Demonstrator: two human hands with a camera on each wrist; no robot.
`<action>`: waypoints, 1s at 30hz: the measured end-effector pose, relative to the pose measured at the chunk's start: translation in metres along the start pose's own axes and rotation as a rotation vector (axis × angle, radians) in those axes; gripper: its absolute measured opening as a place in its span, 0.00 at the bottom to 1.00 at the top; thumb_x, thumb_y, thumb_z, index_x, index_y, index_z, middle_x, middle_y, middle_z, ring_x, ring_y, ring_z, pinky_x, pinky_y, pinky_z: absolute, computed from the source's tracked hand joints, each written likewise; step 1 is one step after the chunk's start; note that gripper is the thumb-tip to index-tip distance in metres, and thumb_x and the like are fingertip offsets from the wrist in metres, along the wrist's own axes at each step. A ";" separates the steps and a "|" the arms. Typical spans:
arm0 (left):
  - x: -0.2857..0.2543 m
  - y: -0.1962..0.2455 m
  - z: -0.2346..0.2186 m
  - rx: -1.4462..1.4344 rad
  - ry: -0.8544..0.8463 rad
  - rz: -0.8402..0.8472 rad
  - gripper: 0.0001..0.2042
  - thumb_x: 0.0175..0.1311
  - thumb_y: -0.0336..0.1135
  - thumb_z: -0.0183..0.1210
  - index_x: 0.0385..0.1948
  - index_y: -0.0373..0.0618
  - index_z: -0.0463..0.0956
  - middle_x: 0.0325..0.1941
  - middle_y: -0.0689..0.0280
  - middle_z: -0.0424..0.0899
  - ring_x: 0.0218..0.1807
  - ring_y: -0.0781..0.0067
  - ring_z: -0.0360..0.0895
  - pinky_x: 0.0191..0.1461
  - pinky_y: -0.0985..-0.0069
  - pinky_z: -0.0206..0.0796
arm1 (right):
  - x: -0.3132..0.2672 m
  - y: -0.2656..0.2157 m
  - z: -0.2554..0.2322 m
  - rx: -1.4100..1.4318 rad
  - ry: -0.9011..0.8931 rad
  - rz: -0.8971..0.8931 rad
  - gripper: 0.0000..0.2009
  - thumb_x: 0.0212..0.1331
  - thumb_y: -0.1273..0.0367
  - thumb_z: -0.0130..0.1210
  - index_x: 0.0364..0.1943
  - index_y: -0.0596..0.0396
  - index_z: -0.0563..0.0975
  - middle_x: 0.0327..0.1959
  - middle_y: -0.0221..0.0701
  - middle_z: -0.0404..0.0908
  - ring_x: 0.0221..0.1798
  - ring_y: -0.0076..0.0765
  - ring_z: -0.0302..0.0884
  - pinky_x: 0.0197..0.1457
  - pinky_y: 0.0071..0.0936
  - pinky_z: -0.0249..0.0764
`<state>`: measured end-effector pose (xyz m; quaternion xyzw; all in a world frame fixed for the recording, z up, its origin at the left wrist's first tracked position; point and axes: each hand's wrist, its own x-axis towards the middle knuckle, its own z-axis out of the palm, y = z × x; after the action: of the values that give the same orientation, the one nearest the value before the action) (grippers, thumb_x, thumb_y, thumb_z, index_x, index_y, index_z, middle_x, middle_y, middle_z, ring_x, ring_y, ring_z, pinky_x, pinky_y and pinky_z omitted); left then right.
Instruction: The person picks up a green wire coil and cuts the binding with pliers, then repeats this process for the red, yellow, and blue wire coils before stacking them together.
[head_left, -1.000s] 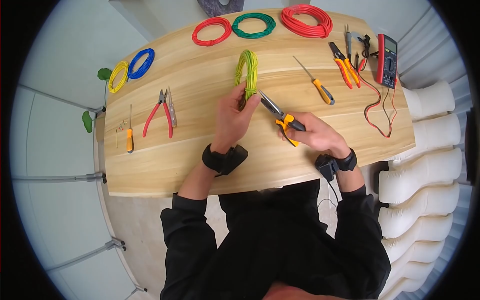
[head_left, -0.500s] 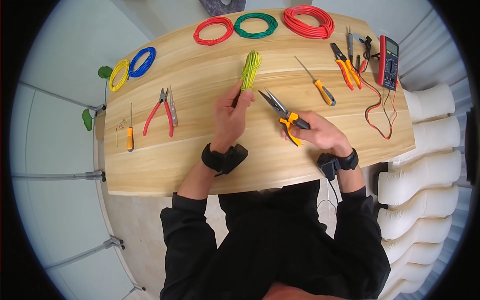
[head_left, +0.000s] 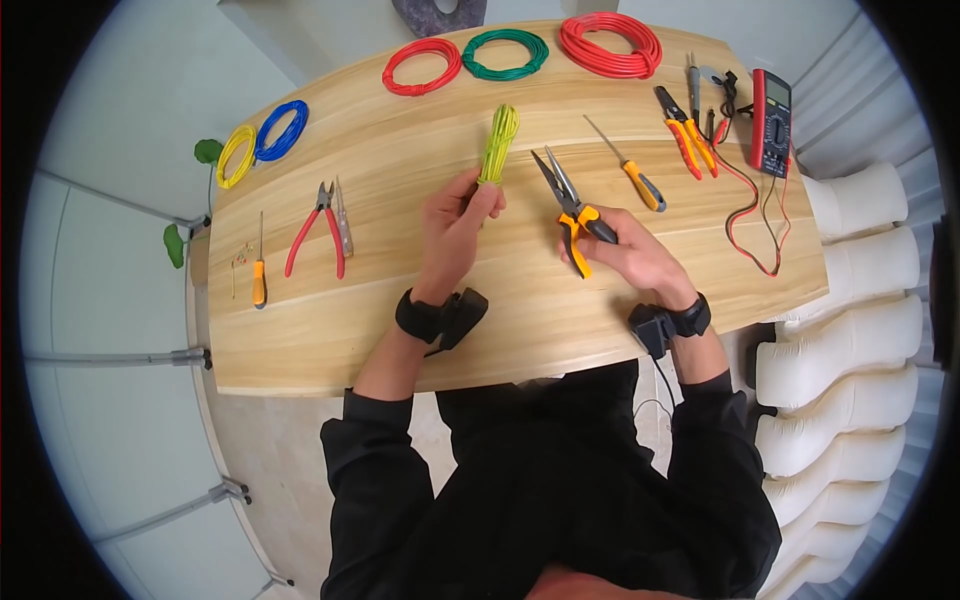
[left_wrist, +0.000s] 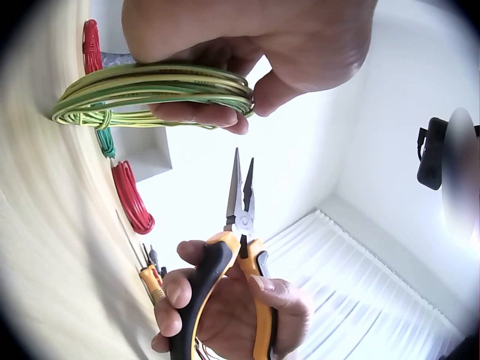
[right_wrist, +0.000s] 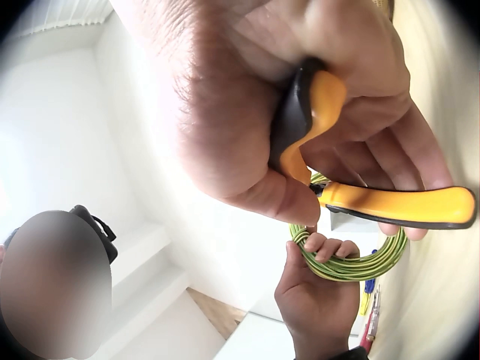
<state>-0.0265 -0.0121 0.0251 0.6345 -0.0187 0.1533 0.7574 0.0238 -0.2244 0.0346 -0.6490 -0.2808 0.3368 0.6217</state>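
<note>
My left hand [head_left: 455, 225] pinches the near end of a yellow-green wire coil [head_left: 499, 145], raised over the middle of the table. In the left wrist view the coil [left_wrist: 157, 90] shows its loops bound by a wrap of wire, with fingers passing through it. To its right, my right hand [head_left: 640, 250] grips long-nose pliers [head_left: 570, 205] with black and orange handles. Their slim jaws are parted slightly, point away from me and hold nothing. The right wrist view shows the thumb on one handle and fingers along the other handle [right_wrist: 405, 206].
On the wooden table [head_left: 400, 340], red diagonal cutters [head_left: 315, 235], a voltage tester [head_left: 343, 220] and a screwdriver [head_left: 259, 280] lie left. Another screwdriver [head_left: 640, 178], wire strippers [head_left: 687, 140] and a multimeter [head_left: 772, 125] lie right. Red [head_left: 422, 68] and green [head_left: 505, 55] coils sit along the back.
The coil has turned from showing its open loop to a narrower edge-on view. The pliers have swung away from the coil to the right, pointing more forward, their jaws parted more.
</note>
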 end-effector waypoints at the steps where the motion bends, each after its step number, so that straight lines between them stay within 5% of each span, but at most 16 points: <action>1: 0.000 0.000 -0.001 0.012 -0.049 -0.037 0.09 0.62 0.32 0.49 0.34 0.35 0.74 0.23 0.72 0.73 0.26 0.86 0.65 0.31 0.87 0.58 | 0.001 0.001 0.000 0.018 0.013 -0.006 0.06 0.54 0.74 0.46 0.35 0.60 0.71 0.28 0.27 0.74 0.33 0.21 0.67 0.39 0.20 0.64; 5: -0.005 0.004 0.005 0.118 -0.121 -0.102 0.07 0.60 0.32 0.51 0.28 0.37 0.72 0.21 0.73 0.72 0.25 0.88 0.63 0.28 0.87 0.55 | 0.004 0.008 0.000 0.119 0.092 0.012 0.07 0.56 0.73 0.45 0.37 0.61 0.70 0.29 0.28 0.74 0.33 0.21 0.68 0.39 0.20 0.66; 17: -0.008 0.003 0.010 0.506 -0.279 0.049 0.13 0.51 0.29 0.60 0.39 0.37 0.75 0.18 0.65 0.69 0.21 0.82 0.62 0.25 0.81 0.57 | 0.004 0.004 -0.003 0.277 0.220 0.036 0.12 0.58 0.68 0.46 0.41 0.62 0.70 0.33 0.33 0.77 0.36 0.28 0.76 0.41 0.24 0.72; 19: -0.006 0.012 0.011 0.601 -0.421 -0.044 0.14 0.49 0.28 0.61 0.39 0.37 0.76 0.30 0.63 0.80 0.32 0.81 0.73 0.38 0.81 0.65 | 0.004 0.004 -0.003 0.278 0.224 0.019 0.12 0.58 0.68 0.47 0.40 0.62 0.71 0.33 0.33 0.77 0.36 0.28 0.76 0.41 0.24 0.72; 30: -0.006 0.009 0.011 0.473 -0.603 -0.167 0.12 0.48 0.29 0.61 0.37 0.42 0.77 0.22 0.62 0.76 0.24 0.79 0.69 0.34 0.80 0.65 | 0.007 0.020 -0.007 0.263 0.143 -0.085 0.11 0.54 0.70 0.50 0.39 0.63 0.72 0.32 0.34 0.78 0.36 0.29 0.77 0.42 0.24 0.71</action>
<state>-0.0325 -0.0226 0.0342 0.8075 -0.1529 -0.1023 0.5605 0.0327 -0.2242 0.0141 -0.5719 -0.2165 0.2972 0.7333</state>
